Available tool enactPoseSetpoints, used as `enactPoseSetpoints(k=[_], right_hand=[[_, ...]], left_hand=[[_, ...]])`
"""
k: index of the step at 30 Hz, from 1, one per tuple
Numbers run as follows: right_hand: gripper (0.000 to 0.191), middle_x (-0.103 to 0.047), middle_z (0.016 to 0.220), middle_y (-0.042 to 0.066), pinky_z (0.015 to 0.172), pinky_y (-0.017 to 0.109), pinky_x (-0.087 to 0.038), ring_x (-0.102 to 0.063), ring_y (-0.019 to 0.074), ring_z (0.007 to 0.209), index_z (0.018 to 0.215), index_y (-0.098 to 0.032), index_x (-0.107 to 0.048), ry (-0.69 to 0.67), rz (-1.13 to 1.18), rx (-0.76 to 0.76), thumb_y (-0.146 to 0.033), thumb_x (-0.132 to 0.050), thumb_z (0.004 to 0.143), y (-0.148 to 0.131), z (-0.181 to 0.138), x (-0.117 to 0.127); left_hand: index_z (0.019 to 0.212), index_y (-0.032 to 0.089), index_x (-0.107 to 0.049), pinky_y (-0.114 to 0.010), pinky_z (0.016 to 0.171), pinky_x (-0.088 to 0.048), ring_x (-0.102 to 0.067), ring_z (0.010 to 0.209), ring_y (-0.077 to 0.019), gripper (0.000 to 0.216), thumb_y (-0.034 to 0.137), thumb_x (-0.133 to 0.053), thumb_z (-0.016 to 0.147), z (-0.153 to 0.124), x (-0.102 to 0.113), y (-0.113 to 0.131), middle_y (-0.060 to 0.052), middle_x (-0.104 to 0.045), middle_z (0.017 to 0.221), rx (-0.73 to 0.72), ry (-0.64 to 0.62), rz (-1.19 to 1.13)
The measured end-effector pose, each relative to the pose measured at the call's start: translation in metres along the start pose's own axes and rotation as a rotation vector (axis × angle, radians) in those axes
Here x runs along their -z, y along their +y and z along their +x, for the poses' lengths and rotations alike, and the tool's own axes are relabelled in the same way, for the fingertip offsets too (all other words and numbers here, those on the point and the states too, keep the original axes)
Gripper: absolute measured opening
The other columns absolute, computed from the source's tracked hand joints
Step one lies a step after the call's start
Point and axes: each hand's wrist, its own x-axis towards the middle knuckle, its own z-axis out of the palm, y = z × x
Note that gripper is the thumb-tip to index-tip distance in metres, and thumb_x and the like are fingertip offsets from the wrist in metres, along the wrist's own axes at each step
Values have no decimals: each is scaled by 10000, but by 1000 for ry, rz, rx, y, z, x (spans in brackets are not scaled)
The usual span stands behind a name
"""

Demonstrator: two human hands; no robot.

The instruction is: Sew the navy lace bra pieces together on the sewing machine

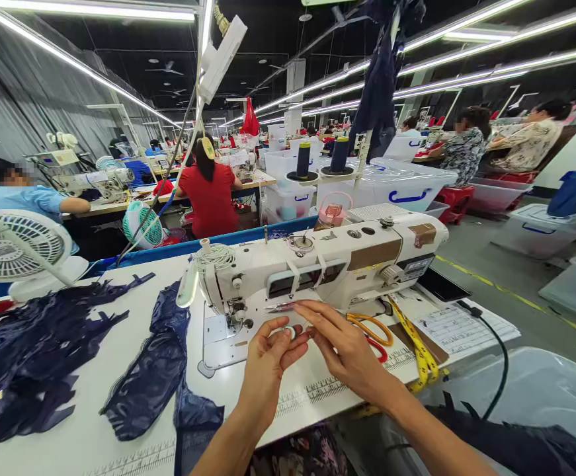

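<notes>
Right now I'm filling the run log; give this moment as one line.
left hand: holds round piece; right hand: holds metal tool; machine: beyond hands; navy fabric: left of machine

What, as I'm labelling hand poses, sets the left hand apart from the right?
The left hand pinches a small round object; the right hand has a slim metal tool jutting from its fingers. The left hand's fingers curl; the right hand's upper fingers stretch straighter. Both are bare and in front of the sewing machine.
</notes>
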Motion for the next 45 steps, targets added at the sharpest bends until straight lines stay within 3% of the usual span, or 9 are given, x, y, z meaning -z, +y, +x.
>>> enactPoseSetpoints(k=[7,14,22,26,30,32,36,42,45], right_hand=[[167,-616,780,30,657,277,-428,-550,156,725,879,-204,-621,-90,44,-42,-249,-485,966,6,8,9],[202,-572,685,-15,584,245,-360,-472,117,631,761,-189,-624,-117,198,-237,-300,-564,920,10,16,10],[253,-509,579,-51,550,233,-338,-443,97,558,665,-185,-539,-55,184,-264,-259,-560,905,10,19,1],[176,-614,784,18,678,270,-439,-565,148,740,838,-200,-633,16,134,-144,-278,-517,945,11,5,16],[185,-634,1026,87,831,334,-464,-587,209,979,1040,-220,-645,289,-141,-164,-265,-487,953,36,-26,44],[213,-654,988,92,824,351,-466,-598,231,967,1012,-211,-657,146,-388,-299,-265,-461,949,54,-43,52],[277,-680,1073,92,769,334,-476,-627,257,999,1128,-202,-633,-385,-679,-546,-245,-496,890,76,-60,50],[258,-679,1052,145,735,336,-454,-621,305,1008,1046,-162,-645,-461,-747,-558,-192,-500,835,80,-43,44],[152,-682,910,131,686,328,-449,-635,281,860,892,-163,-631,-499,-680,-553,-239,-518,826,75,-42,49]], left_hand=[[1023,88,-610,-309,927,-558,-704,984,-227,261,168,-735,808,-3,3,4,-172,-717,1051,60,32,-55],[967,98,-684,-267,918,-562,-705,977,-230,270,196,-799,743,-3,0,-2,-91,-708,1038,92,-26,-40],[909,93,-707,-223,805,-588,-723,842,-192,373,237,-889,617,5,-6,-10,-75,-721,880,99,5,-20],[929,98,-706,-209,790,-588,-720,828,-178,416,273,-898,604,1,5,-8,-79,-721,883,96,34,27],[965,117,-705,-212,776,-596,-722,847,-188,462,319,-900,597,-13,24,1,-71,-722,876,92,113,94],[958,120,-708,-213,766,-600,-723,850,-193,475,325,-907,578,-21,31,5,-66,-724,871,84,139,105],[933,109,-712,-194,713,-600,-726,804,-184,496,338,-919,545,-32,38,6,-82,-733,852,91,195,99],[934,119,-710,-221,734,-599,-721,820,-188,450,318,-905,581,-37,41,9,-75,-718,865,98,181,90],[936,118,-704,-236,741,-595,-712,814,-182,431,338,-886,613,-35,42,10,-77,-708,870,61,182,72]])
